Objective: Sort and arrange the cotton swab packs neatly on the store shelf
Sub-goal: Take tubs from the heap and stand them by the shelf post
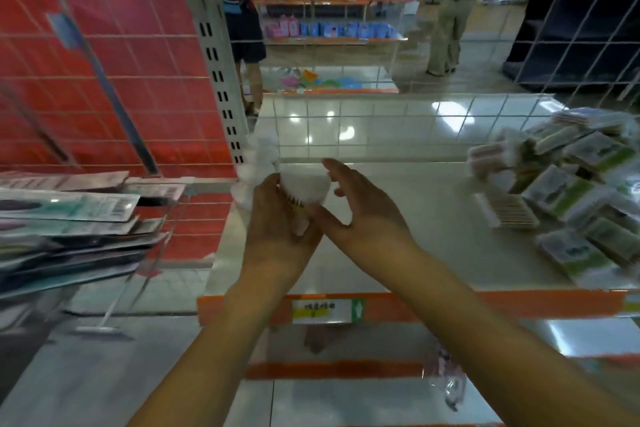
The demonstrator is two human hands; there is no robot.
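Observation:
My left hand (277, 218) grips a small white pack of cotton (304, 189) over the left part of the shelf (415, 218). My right hand (360, 204) is beside it with fingers relaxed, its thumb touching the pack's lower end. More white cotton-ball packs (258, 158) lean against the shelf's left upright. A loose heap of cotton swab packs (575, 184) with green and white labels lies at the shelf's right end.
A wire grid backs the shelf (346, 121). Flat packaged goods (69, 218) hang on the neighbouring bay at left. An orange shelf lip carries a price tag (325, 310). Two people stand in the aisle behind the grid. A clear bag (446, 378) lies on the lower shelf.

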